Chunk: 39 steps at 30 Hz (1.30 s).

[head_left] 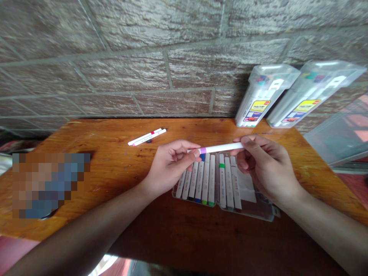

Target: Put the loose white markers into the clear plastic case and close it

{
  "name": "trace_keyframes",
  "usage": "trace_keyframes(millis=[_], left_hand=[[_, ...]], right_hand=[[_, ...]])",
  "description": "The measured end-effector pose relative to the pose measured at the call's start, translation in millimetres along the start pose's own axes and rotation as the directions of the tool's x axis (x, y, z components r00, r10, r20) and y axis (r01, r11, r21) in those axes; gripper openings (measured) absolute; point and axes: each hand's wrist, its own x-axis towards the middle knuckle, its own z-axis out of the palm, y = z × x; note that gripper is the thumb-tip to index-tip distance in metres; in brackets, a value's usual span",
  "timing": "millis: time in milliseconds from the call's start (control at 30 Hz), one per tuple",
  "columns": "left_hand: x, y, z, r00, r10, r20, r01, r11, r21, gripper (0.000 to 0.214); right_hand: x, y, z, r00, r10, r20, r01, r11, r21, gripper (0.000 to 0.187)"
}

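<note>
A white marker with a purple band point(221, 147) is held level between my two hands, above the table. My left hand point(175, 161) pinches its banded end between thumb and fingers. At the other end, my right hand point(264, 161) grips the plain white tip. Below them lies an opened clear plastic case point(258, 211). Several white markers point(198, 184) lie side by side in its left half, with blue and green ends showing. The right half holds 3 markers point(229, 184) and a white paper piece point(247, 186). My hands hide the case's upper edge in part.
Two white markers point(148, 137) lie on the wooden table point(115, 172), left of my hands. Two clear marker cases point(258, 103) stand at the back right against the stone wall point(189, 73). A blurred-out pixelated patch covers something at the left.
</note>
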Motion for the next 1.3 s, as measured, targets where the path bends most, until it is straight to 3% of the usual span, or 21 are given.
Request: trace_keyframes(millis=[300,433,567,833,1100,1300], left_hand=[[1,0,-0.3,1.000,0.004,-0.025,-0.005,1.000,-0.005,0.019],[0,0,0.9,1.000,0.007,-0.016,-0.007,1.000,-0.023,0.017],[-1,2,1.9,1.000,0.006,0.004,-0.006,1.000,-0.002,0.013],[-5,-6,2.1,0.998,0.062,0.023,-0.063,0.996,0.059,0.014],[-14,-9,8.6,0.988,0.117,0.098,-0.127,0.986,0.109,0.011],[-18,-13,7.8,0.983,0.128,0.133,-0.151,0.971,0.183,0.010]], right_hand=[[-1,2,-3,0.998,-0.045,0.043,0.048,0.997,-0.054,0.020],[-3,0,-3,0.989,-0.088,0.116,0.109,0.976,-0.189,0.023],[-4,-3,0,0.971,-0.186,0.153,0.231,0.900,-0.371,0.016],[-11,0,-2,0.910,-0.336,0.244,0.416,0.741,-0.527,0.009],[-20,-1,-3,0.767,-0.459,0.448,0.639,0.488,-0.594,0.015],[-21,-1,0,0.743,-0.470,0.477,0.666,0.453,-0.592,0.015]])
